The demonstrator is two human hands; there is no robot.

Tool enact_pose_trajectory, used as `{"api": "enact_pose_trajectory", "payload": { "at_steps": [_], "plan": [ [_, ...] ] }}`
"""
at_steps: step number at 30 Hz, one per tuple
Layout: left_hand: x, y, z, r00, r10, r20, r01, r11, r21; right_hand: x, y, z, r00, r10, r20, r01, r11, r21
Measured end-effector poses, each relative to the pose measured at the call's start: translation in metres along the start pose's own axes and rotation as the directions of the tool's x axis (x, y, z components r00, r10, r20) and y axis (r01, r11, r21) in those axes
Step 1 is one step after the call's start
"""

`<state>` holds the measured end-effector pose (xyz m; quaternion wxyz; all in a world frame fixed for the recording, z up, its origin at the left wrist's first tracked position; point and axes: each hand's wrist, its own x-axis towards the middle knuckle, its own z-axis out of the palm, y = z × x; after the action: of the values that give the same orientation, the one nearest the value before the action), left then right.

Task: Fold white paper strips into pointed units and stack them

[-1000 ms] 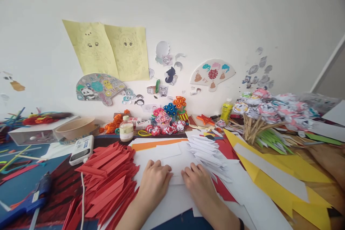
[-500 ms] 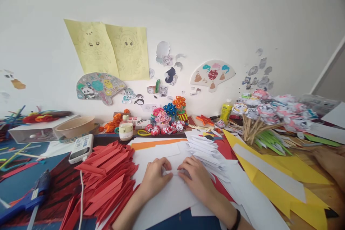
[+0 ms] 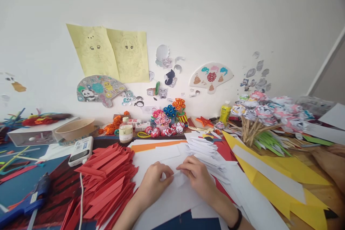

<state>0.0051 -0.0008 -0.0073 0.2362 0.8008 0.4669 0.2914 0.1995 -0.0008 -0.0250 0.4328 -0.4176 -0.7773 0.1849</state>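
Left hand [image 3: 154, 180] and right hand [image 3: 197, 176] rest side by side with fingers curled, both pinching a small white paper piece [image 3: 176, 175] held between them. Beneath them lie loose white sheets [image 3: 172, 205]. A stack of red folded strips [image 3: 107, 179] sits just left of the left hand; white folded pieces [image 3: 205, 151] lie just beyond the right hand.

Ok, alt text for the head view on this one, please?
Both hands, left hand and right hand, pinch a small white paper piece on white sheets at a cluttered craft table. A pile of folded red paper strips lies left, a stack of folded white paper strips right, and yellow paper sheets farther right.
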Motion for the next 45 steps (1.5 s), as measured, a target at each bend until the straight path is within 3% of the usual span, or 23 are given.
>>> {"api": "enact_pose_trajectory", "payload": {
  "at_steps": [4,7,9,15,22,26,32,39,45],
  "plan": [
    [0.002,0.000,0.004,0.993,-0.117,-0.025,0.110,0.974,-0.197,0.002,0.003,0.002,0.978,0.176,-0.115,-0.146,0.963,0.227],
    [0.004,-0.002,0.011,0.975,-0.212,-0.062,0.172,0.904,-0.392,0.003,0.008,0.010,0.971,0.236,0.026,-0.225,0.882,0.413],
    [0.005,-0.002,0.014,0.969,-0.239,-0.064,0.185,0.873,-0.452,0.003,0.011,0.014,0.965,0.231,0.124,-0.262,0.856,0.446],
    [0.003,0.005,0.005,0.990,-0.136,0.041,0.142,0.949,-0.280,0.003,0.009,0.010,0.943,0.239,0.233,-0.316,0.866,0.388],
    [0.004,0.009,0.002,0.982,-0.143,-0.124,0.094,0.937,-0.336,0.000,-0.002,0.001,0.946,0.166,0.277,-0.222,0.957,0.185],
    [0.004,-0.002,0.003,0.970,-0.236,-0.057,0.189,0.879,-0.437,0.003,0.000,0.000,0.942,0.248,0.224,-0.310,0.900,0.306],
    [0.003,-0.010,0.006,0.960,-0.279,-0.012,0.247,0.867,-0.433,0.005,0.005,0.004,0.926,0.279,0.256,-0.372,0.792,0.484],
    [0.002,-0.001,0.013,0.983,-0.175,-0.053,0.146,0.924,-0.353,0.002,0.011,0.010,0.920,0.277,0.279,-0.380,0.809,0.448],
    [0.000,0.003,0.006,0.966,-0.254,0.055,0.252,0.865,-0.434,0.003,0.010,0.007,0.928,0.268,0.259,-0.359,0.828,0.431]
  ]
}}
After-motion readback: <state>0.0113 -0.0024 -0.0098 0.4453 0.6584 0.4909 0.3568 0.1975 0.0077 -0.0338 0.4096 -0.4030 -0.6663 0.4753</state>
